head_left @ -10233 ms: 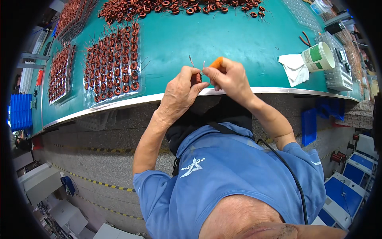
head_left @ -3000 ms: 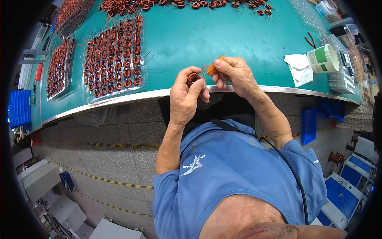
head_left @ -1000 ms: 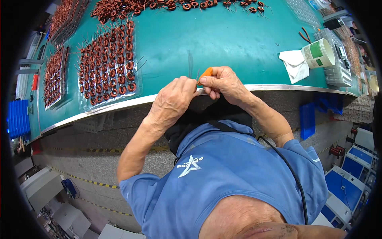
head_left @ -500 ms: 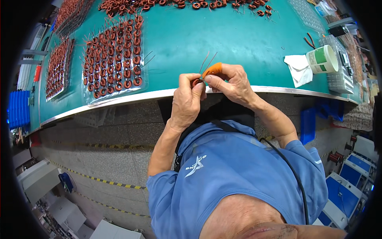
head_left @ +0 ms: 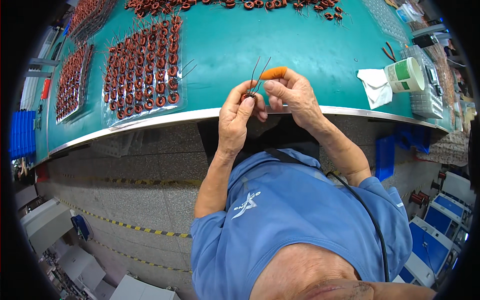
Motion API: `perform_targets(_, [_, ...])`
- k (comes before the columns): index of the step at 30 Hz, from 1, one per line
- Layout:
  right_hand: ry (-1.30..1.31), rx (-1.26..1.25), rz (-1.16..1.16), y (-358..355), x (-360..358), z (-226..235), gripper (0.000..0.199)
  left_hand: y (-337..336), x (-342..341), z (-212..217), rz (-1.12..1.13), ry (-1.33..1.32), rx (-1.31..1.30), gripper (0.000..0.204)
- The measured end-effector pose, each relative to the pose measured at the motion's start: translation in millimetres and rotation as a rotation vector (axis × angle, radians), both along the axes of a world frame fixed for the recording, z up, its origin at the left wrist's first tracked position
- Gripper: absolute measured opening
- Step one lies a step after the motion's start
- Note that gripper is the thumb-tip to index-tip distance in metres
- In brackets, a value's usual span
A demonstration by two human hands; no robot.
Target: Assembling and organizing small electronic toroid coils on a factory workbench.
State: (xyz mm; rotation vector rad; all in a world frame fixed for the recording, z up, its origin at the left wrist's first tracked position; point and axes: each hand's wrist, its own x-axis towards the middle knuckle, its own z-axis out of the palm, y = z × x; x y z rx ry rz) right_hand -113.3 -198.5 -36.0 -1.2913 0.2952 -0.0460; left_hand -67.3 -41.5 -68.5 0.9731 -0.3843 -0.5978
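Observation:
Between the thumb and fingers of my left hand (head_left: 234, 117) is a small ring coil (head_left: 248, 96) wound with reddish copper wire. Its long wire leads (head_left: 256, 71) stick up over the table edge, with shorter ends beside them. My right hand (head_left: 297, 97) is just to the right of the coil. An orange finger cover (head_left: 274, 73) sits on its index finger, which stretches toward the leads. The right thumb is apart from that finger, and nothing shows between them. The other right fingers are curled and partly hidden.
Clear plastic trays of similar coils (head_left: 142, 70) stand at the left of the green table (head_left: 235, 40). Loose coils (head_left: 275, 5) lie along the far side. To the right are a white cloth (head_left: 375, 87), a white-green tub (head_left: 405, 75) and a clear plastic tray (head_left: 428, 102).
My right thumb and covered index finger have come apart and moved off the coil, slightly up and right. The coil stays in my left hand, its leads now more upright.

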Motion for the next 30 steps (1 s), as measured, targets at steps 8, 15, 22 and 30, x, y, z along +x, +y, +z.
perform_targets(8, [-0.179, -0.144, -0.015, 1, 11, -5, 0.031, 4, 0, -3, 0.017, 0.016, 0.04, 0.03])
perform_targets(15, [-0.054, -0.214, -0.035, 2, 18, -13, 0.034, 18, -8, 6, 0.144, -0.119, 0.162, 0.026])
perform_targets(22, [-0.085, -0.533, -0.183, -33, 4, -30, 0.03, 148, 65, 33, 0.623, -0.378, 0.229, 0.012])
perform_targets(30, [-0.071, -0.428, -0.199, -32, 15, -35, 0.03, 263, 156, 11, 1.097, -0.781, 0.937, 0.009])
